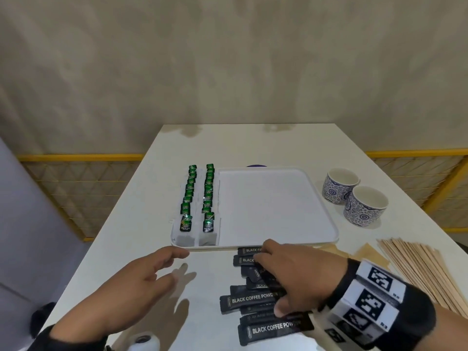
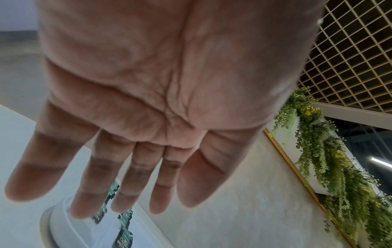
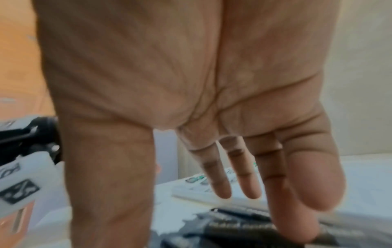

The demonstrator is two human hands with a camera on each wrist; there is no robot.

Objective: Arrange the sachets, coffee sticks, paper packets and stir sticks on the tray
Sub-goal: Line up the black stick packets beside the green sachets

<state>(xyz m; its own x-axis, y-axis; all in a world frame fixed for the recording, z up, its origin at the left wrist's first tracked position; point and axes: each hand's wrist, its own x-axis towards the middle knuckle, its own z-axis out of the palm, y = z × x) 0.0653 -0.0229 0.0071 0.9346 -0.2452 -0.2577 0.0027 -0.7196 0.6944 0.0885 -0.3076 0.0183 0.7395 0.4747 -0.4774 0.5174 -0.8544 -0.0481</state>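
Light, slippery coffee sticks (image 1: 255, 298) at lower centre, best pinched at the ends; right hand (image 1: 291, 272) spread flat on them, left hand (image 1: 131, 282) open, holding nothing.

Facing a mottled beige wall (image 1: 228, 59) rising behind a white table (image 1: 253, 145). Seeing yellow-framed lattice panels (image 1: 76, 188) running low along that wall on both sides of the table. Catching a pale grey-lilac surface (image 1: 15, 198) at the far left, wall or floor being hard to tell. Picking out, in the left wrist view, a gold grid ceiling (image 2: 350, 58) stretching overhead, green trailing foliage (image 2: 318, 151) with yellow blossoms hanging down beside a gold-trimmed edge, and a strip light (image 2: 379, 162) glowing beyond it.
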